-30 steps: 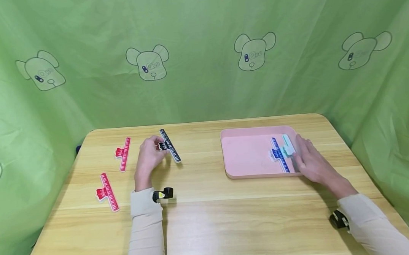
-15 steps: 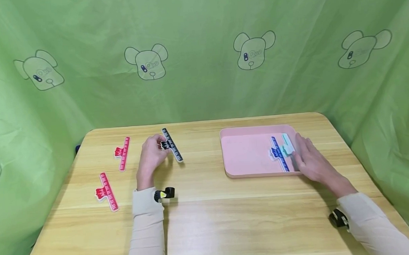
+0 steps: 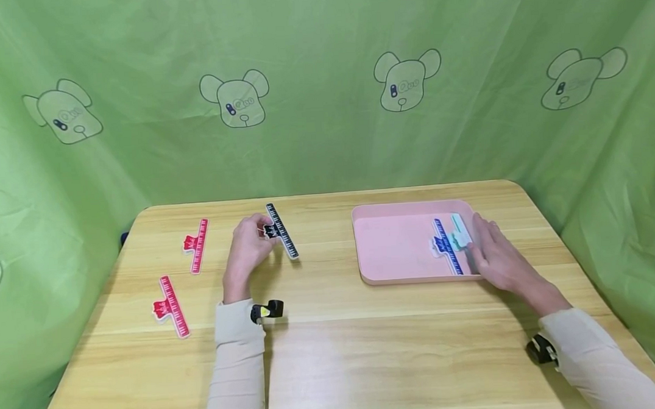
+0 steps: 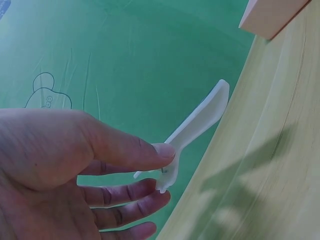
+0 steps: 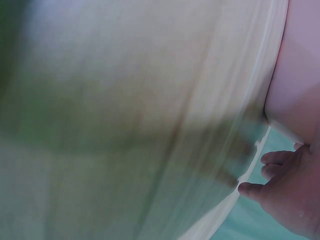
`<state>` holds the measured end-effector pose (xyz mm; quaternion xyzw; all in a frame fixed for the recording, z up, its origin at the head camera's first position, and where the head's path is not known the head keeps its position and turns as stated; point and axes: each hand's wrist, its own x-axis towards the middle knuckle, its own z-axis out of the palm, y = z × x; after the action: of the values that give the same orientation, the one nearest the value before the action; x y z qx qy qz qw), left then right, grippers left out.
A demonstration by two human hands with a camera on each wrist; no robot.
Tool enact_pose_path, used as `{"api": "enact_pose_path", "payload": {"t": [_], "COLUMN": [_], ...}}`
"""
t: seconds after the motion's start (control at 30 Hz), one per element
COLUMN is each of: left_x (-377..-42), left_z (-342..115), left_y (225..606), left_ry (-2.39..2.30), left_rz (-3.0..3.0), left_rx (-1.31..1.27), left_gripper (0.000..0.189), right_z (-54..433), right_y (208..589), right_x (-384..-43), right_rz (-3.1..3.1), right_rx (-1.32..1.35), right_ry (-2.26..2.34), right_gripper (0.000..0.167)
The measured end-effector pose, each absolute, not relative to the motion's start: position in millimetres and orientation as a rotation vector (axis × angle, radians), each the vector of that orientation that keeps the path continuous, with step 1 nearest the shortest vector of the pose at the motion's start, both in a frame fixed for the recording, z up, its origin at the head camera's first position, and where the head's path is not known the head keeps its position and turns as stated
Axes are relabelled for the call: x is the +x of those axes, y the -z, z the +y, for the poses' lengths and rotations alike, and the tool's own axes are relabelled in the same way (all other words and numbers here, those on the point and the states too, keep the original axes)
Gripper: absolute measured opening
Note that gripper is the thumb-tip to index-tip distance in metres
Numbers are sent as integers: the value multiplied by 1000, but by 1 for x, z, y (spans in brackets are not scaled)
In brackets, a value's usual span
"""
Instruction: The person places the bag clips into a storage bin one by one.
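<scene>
The scene is enclosed by a green curtain [image 3: 325,159], on which a row of outlined bear heads [image 3: 243,101] is printed. In front of it a wooden table [image 3: 367,361] is placed, and on its right half a shallow pink tray [image 3: 390,247] is set. Both forearms are covered by pale sleeves [image 3: 236,379]. At the tray's right end the right hand [image 3: 497,255] is laid with its fingers extended and nothing grasped; whether the wall is pressed cannot be told. To the left of the tray, well apart from it, the left hand [image 3: 249,247] is held with a black clip [image 3: 282,232] pinched by its handle between thumb and fingers; the clip is tilted and raised above the wood, where its shadow is cast in the left wrist view. Left of that hand, two clips are laid on the table, a nearer red clip [image 3: 175,307] and a farther red clip [image 3: 199,246]. Inside the tray, towards its right end, a blue clip [image 3: 449,248] is seen beside a teal-and-white clip [image 3: 460,231]. At each cuff a small black device [image 3: 269,311] is worn
</scene>
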<state>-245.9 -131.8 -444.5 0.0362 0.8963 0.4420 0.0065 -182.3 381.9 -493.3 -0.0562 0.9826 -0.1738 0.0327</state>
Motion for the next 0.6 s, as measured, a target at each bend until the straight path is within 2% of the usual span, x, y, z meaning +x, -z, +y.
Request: {"api": "enact_pose_path", "payload": {"t": [0.6], "left_x": [-243], "left_z": [-119], "left_y": [438], "left_ry": [-1405], "left_rz": [2801], "left_rx": [174], "left_gripper": [45], "right_z": [384], "right_y": [495], "right_x": [-184], "right_rz": [3043], "right_rx": [-209], "right_ry": [547], "right_gripper": [70]}}
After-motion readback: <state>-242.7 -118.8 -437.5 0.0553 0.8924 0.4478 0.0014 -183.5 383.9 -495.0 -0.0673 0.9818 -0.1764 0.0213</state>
